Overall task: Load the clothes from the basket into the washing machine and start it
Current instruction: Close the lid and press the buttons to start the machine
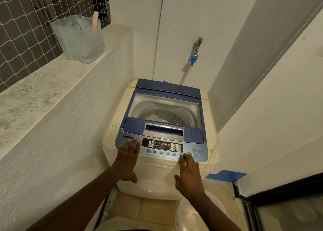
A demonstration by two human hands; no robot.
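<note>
While the cream top-loading washing machine with a blue glass lid [165, 108] sits shut, the left hand [126, 162] rests flat and empty on its lit control panel [162, 147]; the right hand [189, 174], fingers spread, touches buttons beside it.

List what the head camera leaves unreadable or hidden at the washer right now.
- Button labels on the control panel: too small to read.
- The button under the right hand: its fingertips cover it.
- Load in the drum, through the closed lid: only a pale patch, dimmed by glare.
- White basket: cut off by the bottom edge and the forearm.
- Left hand rests flat on the panel.
</note>
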